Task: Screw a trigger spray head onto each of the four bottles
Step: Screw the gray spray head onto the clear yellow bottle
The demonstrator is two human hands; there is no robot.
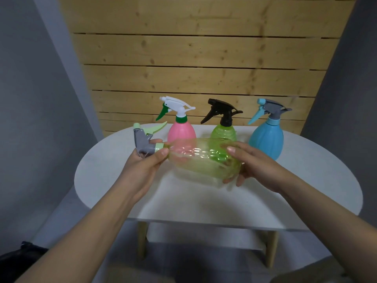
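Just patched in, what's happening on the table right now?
A person is holding a clear green bottle sideways above the white table. The right hand grips its base, and the left hand is at the neck, on the grey and pale green spray head. Behind it, the pink bottle, the other green bottle and the blue bottle stand upright with spray heads already on.

Head view: looks forward-down, close over white table [306,190].
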